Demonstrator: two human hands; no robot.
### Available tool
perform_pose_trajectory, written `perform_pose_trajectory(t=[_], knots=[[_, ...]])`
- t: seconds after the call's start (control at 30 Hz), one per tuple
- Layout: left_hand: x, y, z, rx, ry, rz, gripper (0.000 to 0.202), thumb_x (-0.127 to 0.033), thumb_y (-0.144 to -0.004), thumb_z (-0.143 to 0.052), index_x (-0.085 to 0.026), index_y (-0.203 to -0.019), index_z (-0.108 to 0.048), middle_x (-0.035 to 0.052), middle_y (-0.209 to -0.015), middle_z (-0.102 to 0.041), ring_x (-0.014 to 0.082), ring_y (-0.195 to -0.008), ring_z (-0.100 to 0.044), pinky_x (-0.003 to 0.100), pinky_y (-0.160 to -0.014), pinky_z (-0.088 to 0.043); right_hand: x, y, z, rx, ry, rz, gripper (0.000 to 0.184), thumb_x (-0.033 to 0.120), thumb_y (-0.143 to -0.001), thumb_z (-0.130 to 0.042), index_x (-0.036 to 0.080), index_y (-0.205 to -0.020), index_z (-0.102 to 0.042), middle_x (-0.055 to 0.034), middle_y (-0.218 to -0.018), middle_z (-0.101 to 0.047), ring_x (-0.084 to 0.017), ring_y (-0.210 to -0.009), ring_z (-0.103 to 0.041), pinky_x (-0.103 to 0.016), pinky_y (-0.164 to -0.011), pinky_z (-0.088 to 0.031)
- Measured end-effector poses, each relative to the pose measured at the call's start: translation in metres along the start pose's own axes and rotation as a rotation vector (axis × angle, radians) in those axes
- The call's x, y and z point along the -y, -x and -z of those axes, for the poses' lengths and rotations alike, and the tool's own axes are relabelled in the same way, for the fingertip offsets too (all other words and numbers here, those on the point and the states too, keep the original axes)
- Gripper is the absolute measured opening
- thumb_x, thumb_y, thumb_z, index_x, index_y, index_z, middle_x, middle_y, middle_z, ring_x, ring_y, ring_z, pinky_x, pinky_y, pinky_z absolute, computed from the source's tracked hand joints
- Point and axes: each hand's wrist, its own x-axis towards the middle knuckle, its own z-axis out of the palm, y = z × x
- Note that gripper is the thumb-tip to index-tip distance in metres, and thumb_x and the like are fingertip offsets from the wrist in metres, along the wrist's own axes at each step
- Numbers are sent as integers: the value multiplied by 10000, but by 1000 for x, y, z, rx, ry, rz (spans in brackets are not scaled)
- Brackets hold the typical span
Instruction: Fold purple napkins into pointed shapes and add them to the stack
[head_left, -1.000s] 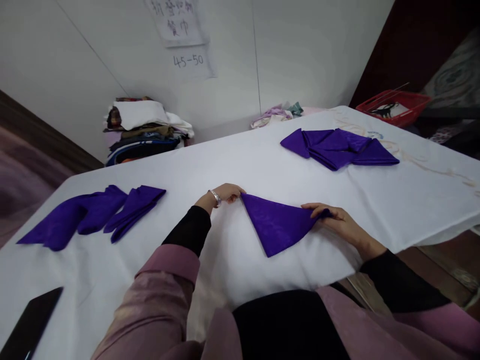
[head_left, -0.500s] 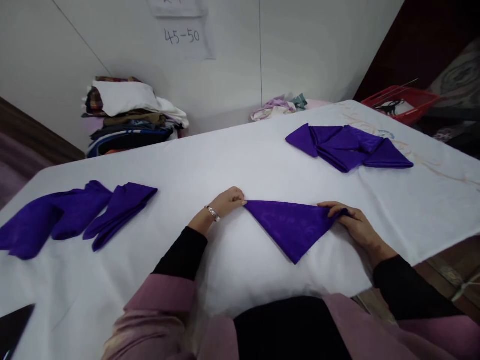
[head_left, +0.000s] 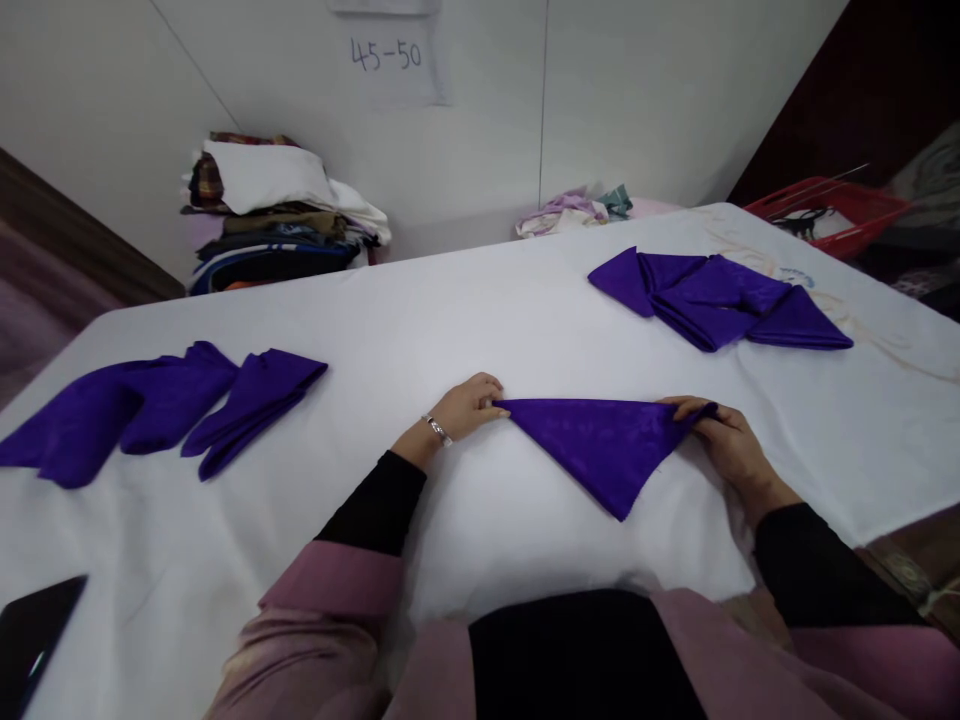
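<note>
A purple cloth napkin (head_left: 604,445), folded into a triangle with its point toward me, lies on the white table (head_left: 480,320). My left hand (head_left: 469,405) pinches its left corner, a bracelet on the wrist. At the opposite end my right hand (head_left: 724,435) grips the right corner with closed fingers. Both hands rest on the tabletop.
Several folded purple napkins (head_left: 720,300) lie at the far right. Rolled purple napkins (head_left: 157,410) sit at the left. A dark phone (head_left: 34,630) lies near the left front edge. A stack of folded fabrics (head_left: 277,215) and a red basket (head_left: 832,205) stand behind the table.
The napkin's top edge has been pulled straighter and more level between both hands. The view has shifted slightly; both hands keep their hold on the corners.
</note>
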Motion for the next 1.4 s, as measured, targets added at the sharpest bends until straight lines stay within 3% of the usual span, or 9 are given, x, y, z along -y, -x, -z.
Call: perform_pose_trajectory(t=[0.23, 0.43, 0.6, 0.93, 1.17, 1.4], knots=[[9, -2, -4, -69, 93, 22, 81, -233, -731, -567, -202, -783, -621, 13, -1045, -582, 90, -650, -476, 257, -647, -444, -3, -2, 2, -32, -16, 16, 120, 171, -665, -564, 243, -693, -655, -14, -1004, -687, -230, -985, -596, -379, -929, -433], [2, 1, -3, -56, -10, 39, 153, -168, -762, -482, -210, -806, -623, 9, -1094, -584, 116, -767, -549, 278, -752, -467, -3, -6, 1, -51, -31, 3, 139, 162, -642, -552, 241, -687, -656, -4, -974, -697, -216, -936, -613, -342, -836, -472], [-1, 3, -3, -34, -106, -9, 206, -137, -804, -418, -204, -856, -606, 19, -1130, -567, 133, -878, -572, 295, -835, -461, 1, -8, -2, -77, -29, -32, 155, 152, -610, -525, 234, -669, -642, -2, -964, -695, -178, -765, -616, -311, -690, -484], [-10, 9, -3, -10, -371, 2, 278, -129, -849, -373, -225, -995, -589, 41, -1070, -557, 160, -858, -576, 297, -737, -466, -1, -13, 1, -85, 26, -31, 158, 155, -602, -511, 222, -666, -639, -21, -946, -693, -139, -602, -545, -269, -466, -415], [-7, 10, 0, -37, -235, 9, 315, -105, -812, -407, -243, -1034, -583, 16, -1060, -563, 139, -844, -571, 289, -765, -452, -1, -14, 0, -94, -25, -43, 201, 113, -598, -494, 222, -667, -648, 2, -937, -695, -115, -580, -519, -266, -466, -371], [3, 10, 6, -30, -4, 39, 218, -190, -750, -524, -234, -932, -637, 3, -905, -572, 112, -704, -522, 263, -671, -446, 3, -14, -2, -88, -43, -46, 170, 133, -603, -513, 219, -672, -643, -9, -942, -687, -120, -578, -507, -275, -476, -358]])
